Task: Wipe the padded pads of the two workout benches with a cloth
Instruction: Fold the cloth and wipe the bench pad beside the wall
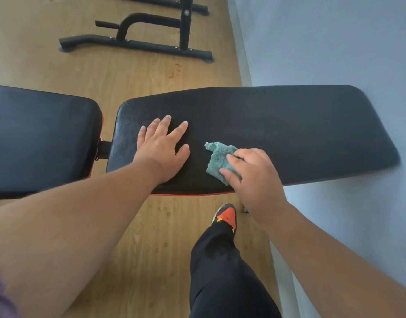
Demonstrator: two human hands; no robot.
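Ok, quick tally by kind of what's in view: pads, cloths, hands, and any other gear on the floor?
Black bench pads: 2, the long pad and the shorter pad
Teal cloth: 1
Hands: 2, left hand and right hand
Black metal frame: 1
Total: 6

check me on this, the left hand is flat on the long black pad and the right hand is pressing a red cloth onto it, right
Not quite: the cloth is teal, not red, as the head view shows. The rest holds: the left hand lies flat on the long black pad and the right hand presses the cloth onto it.
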